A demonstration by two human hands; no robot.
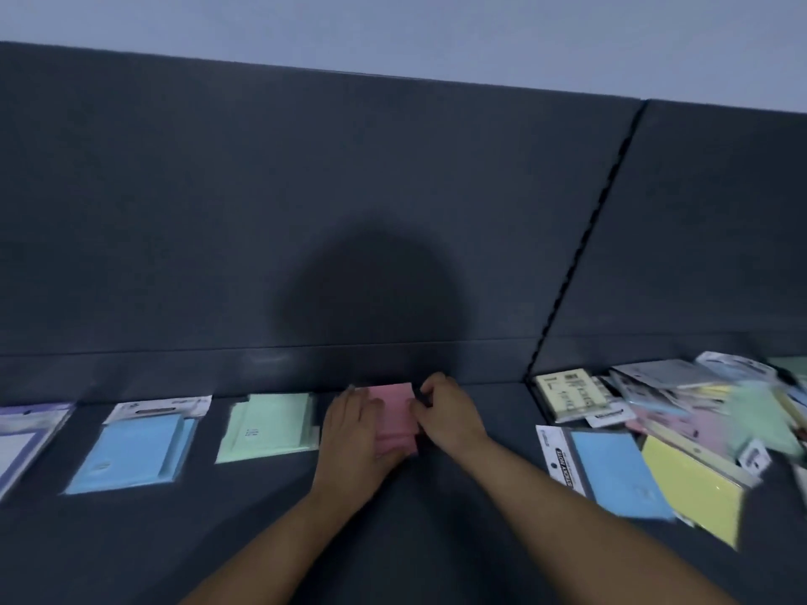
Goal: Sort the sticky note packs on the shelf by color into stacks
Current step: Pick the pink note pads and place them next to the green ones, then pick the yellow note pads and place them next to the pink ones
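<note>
Head view, looking down at a dark shelf (436, 539) with a dark back panel (305, 211) behind it. Both hands meet at a pink stack (395, 412) of sticky note packs, lying near the back of the shelf at centre. The left hand (351, 434) rests on the stack's left side with its fingers straight. The right hand (447, 414) has curled fingers pinching the stack's right edge. Left of the hands, in a row and apart from one another, lie a green stack (266, 427), a blue stack (131, 451) and purple-and-white packs (26, 434) at the frame's edge. Well to the right sits a jumbled pile (698, 403) of mixed packs, with a blue pack (620, 473) and a yellow pack (694, 491) nearest the viewer.
</note>
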